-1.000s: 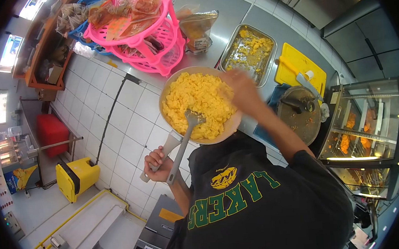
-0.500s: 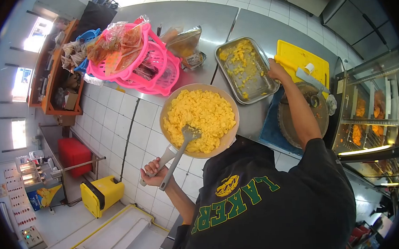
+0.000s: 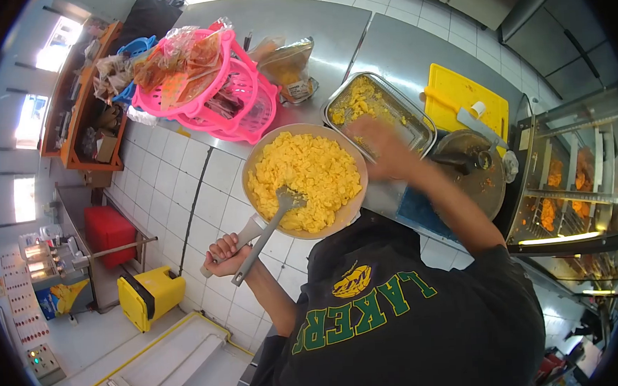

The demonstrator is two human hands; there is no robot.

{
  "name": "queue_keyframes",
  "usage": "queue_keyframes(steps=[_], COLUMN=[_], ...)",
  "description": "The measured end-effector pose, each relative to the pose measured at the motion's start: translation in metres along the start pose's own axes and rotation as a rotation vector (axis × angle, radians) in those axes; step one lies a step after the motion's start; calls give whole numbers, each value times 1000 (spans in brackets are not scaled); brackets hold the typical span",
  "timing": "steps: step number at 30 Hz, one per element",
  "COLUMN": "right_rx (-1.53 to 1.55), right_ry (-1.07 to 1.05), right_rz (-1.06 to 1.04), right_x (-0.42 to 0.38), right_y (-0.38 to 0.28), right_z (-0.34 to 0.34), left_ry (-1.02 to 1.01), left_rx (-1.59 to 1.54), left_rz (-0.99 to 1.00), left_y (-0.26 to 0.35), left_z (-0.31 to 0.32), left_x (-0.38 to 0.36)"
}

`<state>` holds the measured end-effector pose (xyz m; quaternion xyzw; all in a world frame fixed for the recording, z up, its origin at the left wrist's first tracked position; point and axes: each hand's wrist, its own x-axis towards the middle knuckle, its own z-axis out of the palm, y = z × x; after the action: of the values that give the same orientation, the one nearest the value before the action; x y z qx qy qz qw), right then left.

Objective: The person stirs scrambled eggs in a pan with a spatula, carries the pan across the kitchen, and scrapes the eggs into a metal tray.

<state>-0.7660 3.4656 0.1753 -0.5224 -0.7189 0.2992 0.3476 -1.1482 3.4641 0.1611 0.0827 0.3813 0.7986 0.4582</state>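
My left hand (image 3: 228, 256) is closed around the pan's handle, with the grey spatula (image 3: 269, 227) held along with it. The spatula's head rests in yellow scrambled egg (image 3: 315, 175) that fills the round pan (image 3: 250, 170). Smeared by motion, my right hand (image 3: 380, 145) is between the pan and the metal tray (image 3: 428, 123), over the tray's near left part. Its fingers are too blurred to make out. Bits of egg lie in the tray.
Pink baskets (image 3: 261, 111) with bagged goods and a plastic bag (image 3: 291, 70) stand on the steel counter (image 3: 334, 18). To the right are a yellow board (image 3: 491, 104), a knife (image 3: 474, 123), a dark round pan (image 3: 475, 186) and a glass display case (image 3: 570, 177).
My right hand has let go of the tray's right edge and moved left, towards the pan. The tray is now turned and slightly lower. My left hand still holds the handle and spatula.
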Motion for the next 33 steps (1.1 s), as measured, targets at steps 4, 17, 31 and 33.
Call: queue_keyframes(steps=[4,17,31,33], right_rx=[65,13,259,458], right_ry=[-197,-13,188,99], right_rz=[-448,-546,-158,42], right_x=[-13,1,-5,-25], right_y=[-103,-142,-102,-77], right_z=[105,142,-70,-112], left_ry=[-17,-125,-464,-427], left_rx=[1,52,150,147], left_rz=[-3,62,19,14], left_y=[3,36,-5,-27], left_z=[28,75,222,231], left_x=[-8,-45,-98,-104])
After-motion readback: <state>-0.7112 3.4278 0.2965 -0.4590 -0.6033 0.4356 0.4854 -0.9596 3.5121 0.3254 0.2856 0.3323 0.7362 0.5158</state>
